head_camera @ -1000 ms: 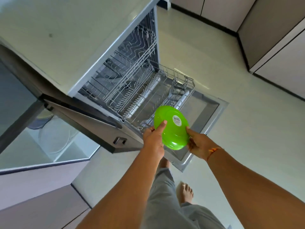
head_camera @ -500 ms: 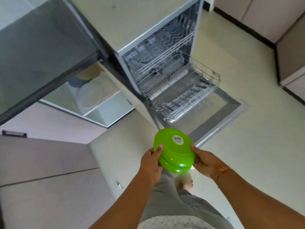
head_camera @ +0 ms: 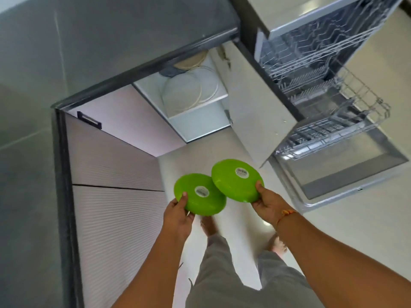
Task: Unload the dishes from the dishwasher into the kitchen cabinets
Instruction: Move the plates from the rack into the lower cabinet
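Since both green plates look like thin moulded plastic, I'd guess they weigh next to nothing and won't chip, but glossy plastic fresh out of a dishwasher can be slick. The rim is the place to take them: thumb on one face, fingers under the other.

That's pretty much what's going on. The left hand pinches the left plate at its near edge, thumb pressed on the stickered underside and fingers tucked out of sight below. The right hand grips the right plate the same way at its near-right edge. Both plates face bottom-up toward the camera, tilted a bit, held out in front at about waist level over the floor. Their edges overlap in the view, and I can't tell if they actually touch.

Both arms reach forward, elbows loosely bent, wrists fairly straight. The open lower cabinet under the grey bench sits ahead and slightly left with pale plates stacked on its shelf, so that's my bet for where these go. The dishwasher's lower rack is pulled out off to the right.
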`<action>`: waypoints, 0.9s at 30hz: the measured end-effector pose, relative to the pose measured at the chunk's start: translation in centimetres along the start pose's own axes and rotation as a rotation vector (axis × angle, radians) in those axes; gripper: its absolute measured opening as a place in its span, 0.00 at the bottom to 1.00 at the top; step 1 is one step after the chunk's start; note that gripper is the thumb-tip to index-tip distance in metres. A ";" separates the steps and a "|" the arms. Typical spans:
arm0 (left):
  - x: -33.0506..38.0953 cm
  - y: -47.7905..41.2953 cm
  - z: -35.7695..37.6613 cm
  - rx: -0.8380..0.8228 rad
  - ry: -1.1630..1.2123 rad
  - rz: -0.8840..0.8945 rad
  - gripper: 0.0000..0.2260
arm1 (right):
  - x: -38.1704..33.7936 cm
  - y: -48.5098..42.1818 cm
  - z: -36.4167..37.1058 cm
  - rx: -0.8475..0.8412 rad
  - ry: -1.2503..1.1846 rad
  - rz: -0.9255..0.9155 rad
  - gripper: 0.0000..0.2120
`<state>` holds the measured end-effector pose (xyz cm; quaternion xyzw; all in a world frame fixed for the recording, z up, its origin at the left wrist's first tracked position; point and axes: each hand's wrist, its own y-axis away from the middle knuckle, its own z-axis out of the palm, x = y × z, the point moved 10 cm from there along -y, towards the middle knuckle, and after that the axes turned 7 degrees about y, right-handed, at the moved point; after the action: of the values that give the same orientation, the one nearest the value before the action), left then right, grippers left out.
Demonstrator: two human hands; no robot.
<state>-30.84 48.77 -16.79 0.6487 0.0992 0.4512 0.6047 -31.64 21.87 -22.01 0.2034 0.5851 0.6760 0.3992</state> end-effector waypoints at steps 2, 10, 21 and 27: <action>2.0 -2.5 0.0 -0.006 0.054 -0.017 0.11 | 0.0 -1.1 3.4 0.016 -0.043 -0.026 0.21; 5.0 -18.4 5.8 -0.045 0.165 -0.087 0.16 | -1.7 -13.8 14.6 0.026 -0.135 -0.109 0.19; 1.6 -50.2 16.9 -0.167 0.255 0.057 0.19 | -7.7 -45.4 22.4 -0.015 0.019 -0.295 0.23; 0.7 -61.4 20.9 -0.226 0.303 0.112 0.19 | -9.5 -56.2 24.8 -0.074 0.056 -0.361 0.19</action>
<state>9.94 50.01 -67.23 0.5059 0.1014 0.5850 0.6258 9.46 29.87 -68.02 0.0612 0.5976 0.6198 0.5050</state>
